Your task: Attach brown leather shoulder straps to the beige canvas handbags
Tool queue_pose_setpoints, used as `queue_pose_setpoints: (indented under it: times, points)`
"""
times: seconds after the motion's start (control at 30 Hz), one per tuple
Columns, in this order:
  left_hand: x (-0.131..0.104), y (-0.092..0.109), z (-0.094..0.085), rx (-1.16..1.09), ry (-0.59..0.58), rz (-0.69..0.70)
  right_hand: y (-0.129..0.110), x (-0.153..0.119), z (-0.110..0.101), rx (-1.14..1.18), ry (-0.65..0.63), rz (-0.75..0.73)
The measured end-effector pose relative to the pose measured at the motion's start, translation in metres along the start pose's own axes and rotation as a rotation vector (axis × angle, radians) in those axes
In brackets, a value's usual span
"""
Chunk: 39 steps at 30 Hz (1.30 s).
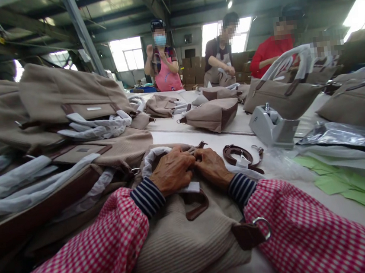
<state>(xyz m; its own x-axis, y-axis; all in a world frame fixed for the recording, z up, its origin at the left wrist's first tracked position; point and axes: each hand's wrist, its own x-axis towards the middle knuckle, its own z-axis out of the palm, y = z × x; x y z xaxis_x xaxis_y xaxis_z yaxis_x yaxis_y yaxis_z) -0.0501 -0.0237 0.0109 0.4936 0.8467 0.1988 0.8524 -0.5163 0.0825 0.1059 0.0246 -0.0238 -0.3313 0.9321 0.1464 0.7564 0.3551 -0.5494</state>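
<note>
A taupe ribbed bag lies in front of me, with a brown leather tab and metal ring at its right corner. My left hand and my right hand meet at its upper part, fingers curled and pressed together. Whatever is between the fingertips is too small or hidden to name. Just below my left hand is a small white tag, beside a brown leather loop on the bag. A handle wrapped in white curves behind my left hand.
Stacked taupe bags fill the left. To the right are a coiled brown strap, a grey tape dispenser, clear plastic and green papers. More bags and several people are across the white table.
</note>
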Motion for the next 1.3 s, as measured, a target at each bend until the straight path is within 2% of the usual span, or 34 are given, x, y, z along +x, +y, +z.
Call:
queue_pose_setpoints:
  times: [0.07,0.23,0.33,0.63,0.93,1.3]
  points:
    - [0.000,0.000,0.000,0.004,-0.003,-0.001,0.002,0.002,0.002,-0.051,-0.002,-0.008]
    - [-0.001,-0.001,-0.002,0.003,-0.009,-0.002,0.007,0.002,-0.001,-0.347,-0.044,-0.219]
    - [-0.003,-0.001,-0.003,-0.004,0.006,-0.023,0.006,0.001,-0.003,-0.419,-0.045,-0.267]
    - [-0.005,-0.001,-0.003,0.010,0.012,-0.044,0.001,0.003,-0.013,-0.352,-0.098,-0.204]
    - [-0.003,-0.003,0.001,-0.004,0.048,-0.063,0.004,0.003,0.004,-0.234,-0.002,-0.146]
    - [-0.006,-0.004,0.002,-0.022,0.061,-0.094,0.004,0.002,-0.003,-0.293,-0.029,-0.247]
